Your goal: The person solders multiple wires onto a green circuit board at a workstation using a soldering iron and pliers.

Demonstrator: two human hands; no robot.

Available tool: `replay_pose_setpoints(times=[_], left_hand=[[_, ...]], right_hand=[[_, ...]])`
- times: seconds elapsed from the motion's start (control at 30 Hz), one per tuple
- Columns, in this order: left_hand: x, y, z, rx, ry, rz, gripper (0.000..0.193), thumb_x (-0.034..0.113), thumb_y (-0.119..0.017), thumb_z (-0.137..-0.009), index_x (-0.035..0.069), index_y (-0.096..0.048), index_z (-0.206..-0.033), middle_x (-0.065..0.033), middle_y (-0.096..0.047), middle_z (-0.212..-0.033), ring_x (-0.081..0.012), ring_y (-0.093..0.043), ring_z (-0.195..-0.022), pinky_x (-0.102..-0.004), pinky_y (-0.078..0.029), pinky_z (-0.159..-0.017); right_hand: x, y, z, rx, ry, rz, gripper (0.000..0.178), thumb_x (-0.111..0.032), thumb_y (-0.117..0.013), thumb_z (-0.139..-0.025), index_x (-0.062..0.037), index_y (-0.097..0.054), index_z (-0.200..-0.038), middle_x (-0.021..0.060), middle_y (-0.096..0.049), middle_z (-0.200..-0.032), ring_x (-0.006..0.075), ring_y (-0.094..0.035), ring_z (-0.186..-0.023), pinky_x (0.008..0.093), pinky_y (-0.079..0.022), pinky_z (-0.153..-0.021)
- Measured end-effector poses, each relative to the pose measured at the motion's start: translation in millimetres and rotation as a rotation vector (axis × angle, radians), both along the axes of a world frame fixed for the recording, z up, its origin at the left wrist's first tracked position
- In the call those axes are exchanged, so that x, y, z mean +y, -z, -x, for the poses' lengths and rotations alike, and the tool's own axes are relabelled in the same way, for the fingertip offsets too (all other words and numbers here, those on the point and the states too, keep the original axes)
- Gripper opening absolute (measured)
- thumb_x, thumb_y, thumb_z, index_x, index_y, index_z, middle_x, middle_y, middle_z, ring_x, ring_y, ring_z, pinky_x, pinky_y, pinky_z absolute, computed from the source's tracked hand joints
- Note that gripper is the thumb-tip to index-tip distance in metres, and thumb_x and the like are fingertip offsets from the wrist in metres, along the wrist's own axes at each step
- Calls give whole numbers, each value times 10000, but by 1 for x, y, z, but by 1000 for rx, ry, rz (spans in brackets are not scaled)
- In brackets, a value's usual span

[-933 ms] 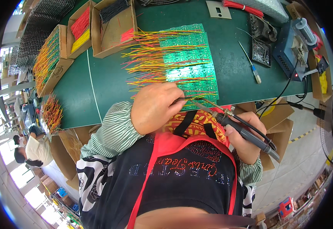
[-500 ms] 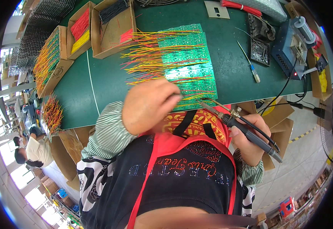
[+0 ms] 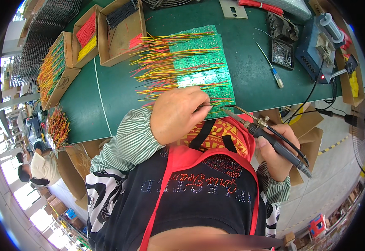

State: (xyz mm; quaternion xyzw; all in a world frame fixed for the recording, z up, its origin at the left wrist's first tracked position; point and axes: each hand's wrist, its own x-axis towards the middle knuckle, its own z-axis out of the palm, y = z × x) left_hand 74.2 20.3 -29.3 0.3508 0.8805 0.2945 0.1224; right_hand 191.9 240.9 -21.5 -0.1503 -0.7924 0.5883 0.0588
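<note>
Circuit boards: the green circuit boards lie flat in front of you, their near end by the bench's front edge, probably so you can lean over the rows without stretching.
Wire rows: red and yellow wires run across them, loose ends trailing left, which seems to leave the right side open for your tool.
Left hand: your left hand lies over the nearest rows, thumb and forefinger drawn close; whether a wire is gripped between them, you cannot tell from here.
Right hand: your right hand is closed around the soldering iron, thumb along the handle, much like a pen, probably for fine aim.
Iron's slant: the tip points up and left, near your left fingertips, so both hands meet from opposite sides; contact is too small to judge.
Right of bench: the blue soldering station stands on the iron's side, likely to suit its cord; a blue-ended hand tool and a black tray lie nearer the boards.
Left of bench: a carton of red and yellow wires stands on your left hand's side, seemingly for easy picking.
</note>
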Motion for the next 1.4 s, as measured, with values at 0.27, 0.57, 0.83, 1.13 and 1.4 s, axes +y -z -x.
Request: replay_pose_setpoints(times=[0.27,0.57,0.83,1.13,1.4], left_hand=[[-1,2,2,-13,7,0,121,145,-628,-776,30,-589,-788,-96,-565,-720,-268,-573,-664,-357,-444,-580],[-1,1,2,-24,14,16,122,143,-631,-771,29,-589,-783,-93,-563,-718,-266,-573,-663,-356,-446,-580],[-6,-1,3,-19,30,9,94,123,-633,-769,35,-613,-795,-90,-577,-735,-261,-578,-670,-347,-455,-586],[-15,-48,15,406,-256,64,77,82,-656,-740,39,-630,-798,-83,-587,-738,-240,-587,-668,-340,-466,-584],[23,4,5,15,53,-76,102,125,-632,-764,37,-586,-786,-96,-565,-726,-272,-571,-656,-360,-449,-574]], right_hand=[[-3,4,4,-20,-6,64,192,-54,-695,-668,-6,-588,-819,46,-621,-686,85,-579,-607,229,-466,-567],[-2,0,6,-3,-25,8,199,-67,-702,-663,-8,-590,-816,41,-618,-663,84,-578,-595,229,-467,-563],[4,3,-1,-42,55,72,196,-68,-705,-651,-3,-595,-800,51,-624,-692,96,-580,-617,235,-472,-597],[9,1,-5,-35,101,63,199,-63,-700,-652,-1,-595,-809,46,-627,-705,88,-571,-634,235,-467,-604],[14,1,-8,-45,135,141,230,-103,-725,-663,6,-594,-817,38,-618,-718,86,-558,-654,229,-460,-622]])
